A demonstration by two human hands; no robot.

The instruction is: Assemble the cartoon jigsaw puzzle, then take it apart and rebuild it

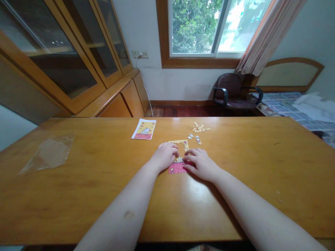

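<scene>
A partly assembled jigsaw puzzle [177, 168] lies on the wooden table, pink at its near end, with a yellow border around a gap at its far end. My left hand [166, 155] rests over its left side, fingers curled around that edge and partly hiding it. From the right, my right hand [200, 163] touches the puzzle with bent fingertips spread apart. White cat-patterned pieces show between the two hands. Beyond my right hand lie a few loose patterned pieces [198, 140] and a heap of plain-backed pieces [200, 128].
A picture card [143, 129] with a white cat lies at the back of the table [104, 195]. A clear plastic bag [51, 153] is at the left. Beyond the table stand a glass-door cabinet [104, 87], a dark armchair [231, 90] and a bed [285, 101].
</scene>
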